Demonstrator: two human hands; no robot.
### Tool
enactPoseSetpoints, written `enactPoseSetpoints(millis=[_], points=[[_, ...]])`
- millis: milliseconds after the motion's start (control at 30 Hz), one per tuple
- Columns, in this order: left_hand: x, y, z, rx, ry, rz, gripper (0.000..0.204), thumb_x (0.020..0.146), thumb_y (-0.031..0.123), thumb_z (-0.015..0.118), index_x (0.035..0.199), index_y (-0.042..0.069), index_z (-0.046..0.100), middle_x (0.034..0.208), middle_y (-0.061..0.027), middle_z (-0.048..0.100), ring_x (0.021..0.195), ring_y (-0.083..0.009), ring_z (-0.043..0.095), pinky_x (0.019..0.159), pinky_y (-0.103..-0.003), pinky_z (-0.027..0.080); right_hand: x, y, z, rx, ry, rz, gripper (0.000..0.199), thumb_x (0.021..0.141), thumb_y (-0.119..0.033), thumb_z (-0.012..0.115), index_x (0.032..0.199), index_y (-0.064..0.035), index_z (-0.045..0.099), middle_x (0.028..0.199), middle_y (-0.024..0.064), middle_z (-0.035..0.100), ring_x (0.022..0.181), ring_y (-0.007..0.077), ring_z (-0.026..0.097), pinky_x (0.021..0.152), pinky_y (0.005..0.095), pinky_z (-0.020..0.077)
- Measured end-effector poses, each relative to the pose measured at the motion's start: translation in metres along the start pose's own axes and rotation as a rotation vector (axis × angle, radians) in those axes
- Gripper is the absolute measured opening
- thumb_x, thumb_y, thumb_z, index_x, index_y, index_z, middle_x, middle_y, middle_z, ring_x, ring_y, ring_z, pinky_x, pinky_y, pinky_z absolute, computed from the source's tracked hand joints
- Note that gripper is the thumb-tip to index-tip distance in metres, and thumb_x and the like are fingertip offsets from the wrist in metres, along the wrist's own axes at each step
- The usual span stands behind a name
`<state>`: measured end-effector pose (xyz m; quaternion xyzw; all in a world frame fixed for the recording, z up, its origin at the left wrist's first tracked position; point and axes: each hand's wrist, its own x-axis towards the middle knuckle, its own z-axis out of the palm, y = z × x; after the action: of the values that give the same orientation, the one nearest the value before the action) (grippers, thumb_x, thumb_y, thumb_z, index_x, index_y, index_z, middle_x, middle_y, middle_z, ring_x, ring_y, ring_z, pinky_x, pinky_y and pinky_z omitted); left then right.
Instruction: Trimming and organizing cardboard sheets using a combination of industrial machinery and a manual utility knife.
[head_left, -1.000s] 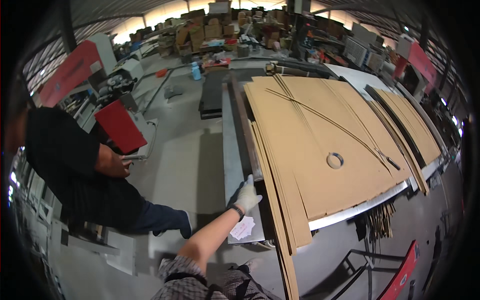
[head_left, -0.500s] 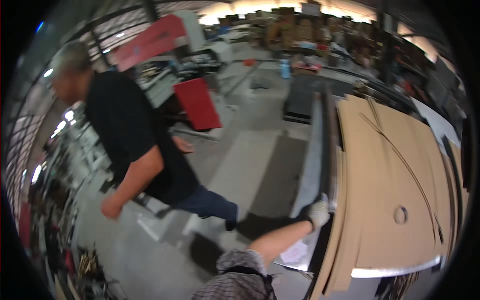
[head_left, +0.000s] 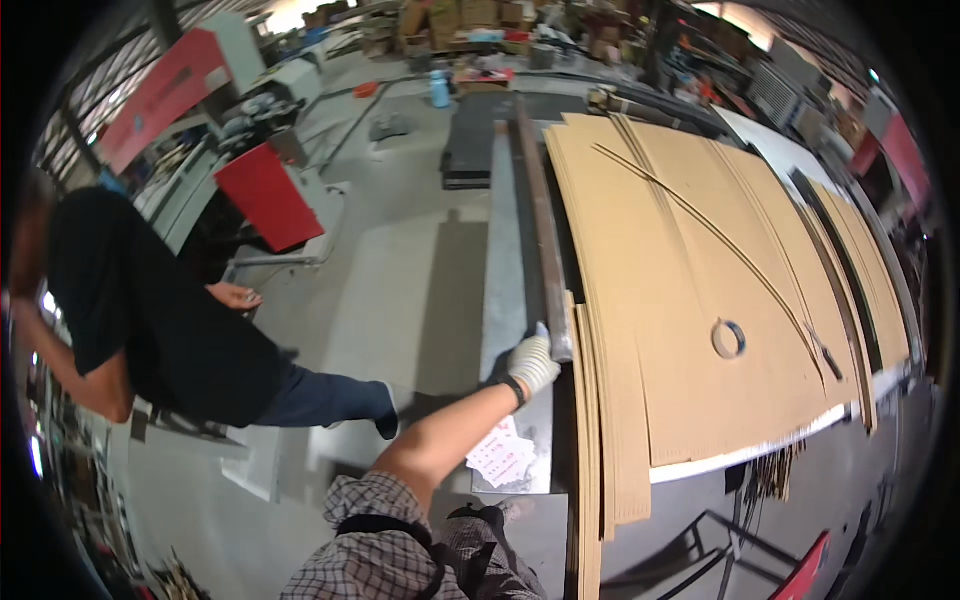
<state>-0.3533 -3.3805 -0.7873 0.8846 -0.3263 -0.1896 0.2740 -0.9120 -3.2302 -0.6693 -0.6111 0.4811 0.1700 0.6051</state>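
Note:
My left hand [head_left: 534, 364], in a white knit glove with a dark band at the wrist, is closed at the near end of a long brownish-grey metal bar [head_left: 540, 230]. Its fingers curl against the bar's side, and part of the grip is hidden. The bar lies lengthwise on a grey metal sheet [head_left: 505, 250], beside a stack of tan cardboard sheets [head_left: 640, 300]. White paper pieces [head_left: 502, 455] with pink markings rest on the metal sheet near my forearm. My right hand is out of sight.
On the cardboard lie a tape roll [head_left: 729, 339], thin long strips [head_left: 710, 220] and a slim dark tool [head_left: 825, 350]. A co-worker [head_left: 150, 310] in a black shirt stands at left, near a red panel [head_left: 268, 198]. A black frame [head_left: 725, 555] stands at lower right.
My view has swung to the right, so the bar, cardboard and co-worker appear farther left. My left hand stays at the bar's near end.

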Motion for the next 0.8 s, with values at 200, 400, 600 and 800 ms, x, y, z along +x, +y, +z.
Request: enactPoseSetpoints(millis=[200,400,600,800], points=[[0.028,0.023,-0.004,0.096,-0.151,-0.042,0.094,0.072,0.021,0.077,0.147,-0.003,0.024,0.118,-0.0262,0.062,0.11,-0.0392,0.06,0.093,-0.042,0.05,-0.054,0.069,0.005,-0.11,-0.195,0.602,0.052,0.081,-0.018,0.07,0.124,0.0057,0.054,0.099,0.0193,0.065,0.086,0.0149,0.061,0.064,0.0321,0.0507],[0.065,0.05,0.007,0.095,-0.092,-0.036,0.085,0.075,0.02,0.071,0.143,-0.007,0.029,0.118,-0.0274,0.062,0.11,-0.0396,0.061,0.093,-0.042,0.05,-0.052,0.047,0.021,0.111,-0.053,0.435,0.047,0.081,-0.017,0.069,0.121,0.0041,0.055,0.097,0.0158,0.064,0.084,0.0142,0.06,0.064,0.0311,0.05],[0.034,0.054,-0.004,0.017,-0.057,0.071,0.088,0.072,0.019,0.072,0.142,-0.009,0.027,0.132,-0.0348,0.047,0.116,-0.0448,0.053,0.097,-0.043,0.048,-0.068,0.044,0.031,0.233,0.043,0.367,0.043,0.08,-0.015,0.068,0.118,0.0024,0.056,0.095,0.0124,0.063,0.081,0.0134,0.059,0.063,0.0301,0.0493],[-0.162,0.125,-0.01,-0.753,0.174,0.428,0.056,0.083,0.007,0.065,0.134,0.0,0.043,0.089,-0.0128,0.065,0.079,-0.0215,0.066,0.069,-0.032,0.054,-0.117,0.07,0.042,0.396,0.16,0.337,0.038,0.08,-0.013,0.068,0.114,0.0008,0.058,0.092,0.009,0.062,0.079,0.0127,0.058,0.062,0.0291,0.0486]])
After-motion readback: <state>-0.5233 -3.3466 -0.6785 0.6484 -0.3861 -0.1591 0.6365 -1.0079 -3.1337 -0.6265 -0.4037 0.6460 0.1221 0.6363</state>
